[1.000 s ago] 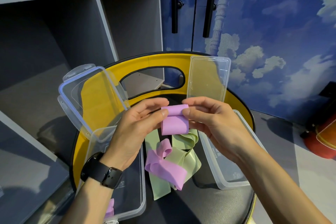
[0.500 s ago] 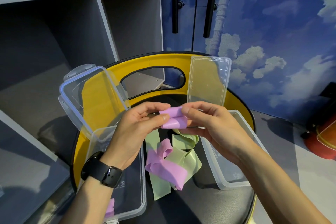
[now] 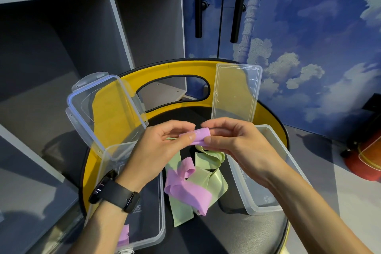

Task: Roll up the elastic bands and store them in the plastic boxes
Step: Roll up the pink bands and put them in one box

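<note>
Head view, left to right: grey shelving (image 3: 61,27) along the left, then cabinet doors with two black bar handles (image 3: 199,2), then a blue sky-and-cloud wall (image 3: 309,47); red cylinder (image 3: 365,156) on the floor at far right. Below, a round black seat serving as the surface (image 3: 237,233), ringed by a yellow backrest (image 3: 165,70) with a cut-out.

Left clear plastic box (image 3: 158,222) on the surface, lid (image 3: 103,113) propped open, a scrap of purple band (image 3: 123,235) inside at its near end. Left hand (image 3: 156,150), black watch (image 3: 115,194) on the wrist, fingers (image 3: 186,137) curled, pinching the left end of a small purple rolled band (image 3: 201,135). Right hand (image 3: 237,142) pinching the roll's right end, fingers narrow. Roll held above the surface, between the two boxes. Beneath it, loose green bands (image 3: 212,175) and a purple band (image 3: 189,192) tangled together. Right clear box (image 3: 288,161), lid (image 3: 237,93) upright behind.
</note>
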Demonstrator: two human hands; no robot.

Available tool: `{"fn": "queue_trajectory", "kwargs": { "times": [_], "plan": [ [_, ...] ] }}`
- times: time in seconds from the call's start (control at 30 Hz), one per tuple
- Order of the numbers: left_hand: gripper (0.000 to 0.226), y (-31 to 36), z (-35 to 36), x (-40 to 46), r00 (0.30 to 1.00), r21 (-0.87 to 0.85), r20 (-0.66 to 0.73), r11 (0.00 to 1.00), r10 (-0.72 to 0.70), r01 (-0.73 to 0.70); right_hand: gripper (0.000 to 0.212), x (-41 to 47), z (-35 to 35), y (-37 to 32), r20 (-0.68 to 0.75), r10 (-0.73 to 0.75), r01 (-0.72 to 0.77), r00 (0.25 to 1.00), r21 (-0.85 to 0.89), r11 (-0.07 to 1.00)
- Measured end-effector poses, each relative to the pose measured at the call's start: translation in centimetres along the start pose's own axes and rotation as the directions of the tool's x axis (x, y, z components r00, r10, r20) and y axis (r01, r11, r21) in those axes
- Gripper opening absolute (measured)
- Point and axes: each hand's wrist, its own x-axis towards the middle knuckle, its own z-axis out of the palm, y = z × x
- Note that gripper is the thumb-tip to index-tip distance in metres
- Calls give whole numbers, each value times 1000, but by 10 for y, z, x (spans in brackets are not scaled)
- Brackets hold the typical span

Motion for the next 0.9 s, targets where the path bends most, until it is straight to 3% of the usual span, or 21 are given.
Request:
{"fn": "queue_trajectory", "kwargs": {
  "times": [0.23,0.37,0.6,0.9],
  "plan": [
    [21,-2,-2,-1,998,123,5,991,55,-55,29,2,-1,3,-13,11,-11,1000,-4,1000],
    [24,-1,-1,-3,996,160,15,983,87,-88,17,2,-2,3,-46,-57,49,997,-172,984],
    [26,5,-2,-4,981,443,50,876,187,-190,14,0,0,5,-10,-165,152,986,-329,932],
    [27,3,-2,-2,987,504,75,849,140,-158,19,1,-2,12,46,-156,162,987,-348,923]
  ]
}}
